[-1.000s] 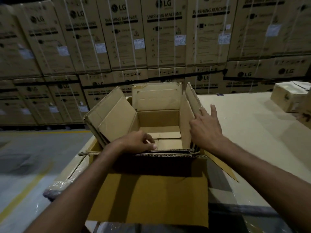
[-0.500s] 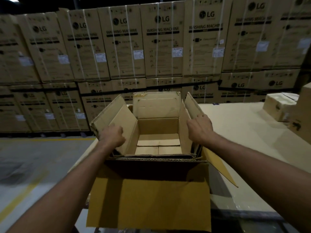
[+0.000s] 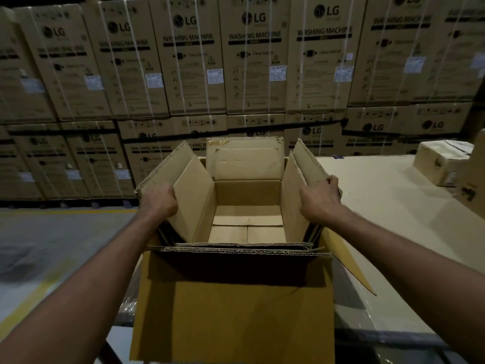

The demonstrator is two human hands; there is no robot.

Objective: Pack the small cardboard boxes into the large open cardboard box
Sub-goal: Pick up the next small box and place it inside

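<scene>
Between both hands (image 3: 160, 199) (image 3: 319, 198), gripped flaps, stands the large box (image 3: 236, 298).

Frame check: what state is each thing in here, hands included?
large box: open, upright, nothing inside.
left flap: raised, gripped by left hand.
right flap: raised, gripped by right hand.
far flap: standing up.
near flap: folded down outside.
small box: on the table, not packed.
washing machine cartons: stacked, strapped shut.

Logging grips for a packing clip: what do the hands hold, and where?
The large box: left hand grips its left flap, right hand its right flap.
</scene>
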